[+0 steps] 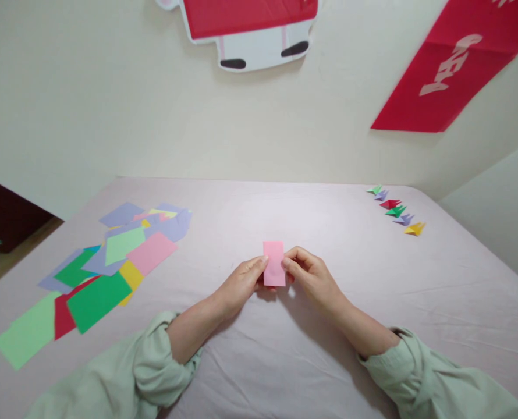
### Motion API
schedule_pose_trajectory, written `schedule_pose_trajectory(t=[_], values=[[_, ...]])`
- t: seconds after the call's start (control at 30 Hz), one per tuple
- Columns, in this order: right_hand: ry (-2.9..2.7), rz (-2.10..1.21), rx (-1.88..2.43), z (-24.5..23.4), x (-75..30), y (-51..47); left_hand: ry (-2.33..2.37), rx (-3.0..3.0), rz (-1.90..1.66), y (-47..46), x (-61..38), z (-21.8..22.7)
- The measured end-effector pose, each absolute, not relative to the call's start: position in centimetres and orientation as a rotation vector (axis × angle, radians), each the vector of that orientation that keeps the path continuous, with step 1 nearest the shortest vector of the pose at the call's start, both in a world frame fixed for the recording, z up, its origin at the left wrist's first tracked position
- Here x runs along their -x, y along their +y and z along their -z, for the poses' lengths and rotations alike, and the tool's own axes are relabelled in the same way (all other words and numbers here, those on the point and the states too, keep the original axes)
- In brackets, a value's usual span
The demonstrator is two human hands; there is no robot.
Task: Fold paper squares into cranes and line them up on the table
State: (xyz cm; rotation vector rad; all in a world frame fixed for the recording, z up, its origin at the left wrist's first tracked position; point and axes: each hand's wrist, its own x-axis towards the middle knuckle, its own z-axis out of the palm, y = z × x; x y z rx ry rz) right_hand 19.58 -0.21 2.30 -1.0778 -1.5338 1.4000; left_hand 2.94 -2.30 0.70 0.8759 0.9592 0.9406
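A small pink paper rectangle (274, 266) is held upright between my two hands, just above the cloth-covered table. My left hand (241, 283) pinches its left edge, thumb on the front and fingers behind. At the right edge, my right hand (314, 273) grips the paper between thumb and forefinger. The paper looks folded, but its layers are too fine to make out. Parts of the fingers behind it are hidden.
Loose coloured paper sheets (99, 301) lie in an overlapping pile on the left. Several small folded paper figures (396, 212) stand in a slanting row at the far right. The pale cloth-covered table (259, 209) meets a wall hung with red decorations (433, 75).
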Motion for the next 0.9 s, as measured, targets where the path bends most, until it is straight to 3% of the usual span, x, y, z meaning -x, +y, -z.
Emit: schedule_pose_trajectory(t=[0.63,0.9], values=[[-1.750,-1.080,1.177,-1.3,-19.7,-0.6,1.259,-1.253,-1.023,-2.2,-2.6,-1.2],[-1.746,-1.267,1.120,-1.3,-19.6,-0.8,1.210,-1.244,-0.991,-2.1,-2.2,-1.4]])
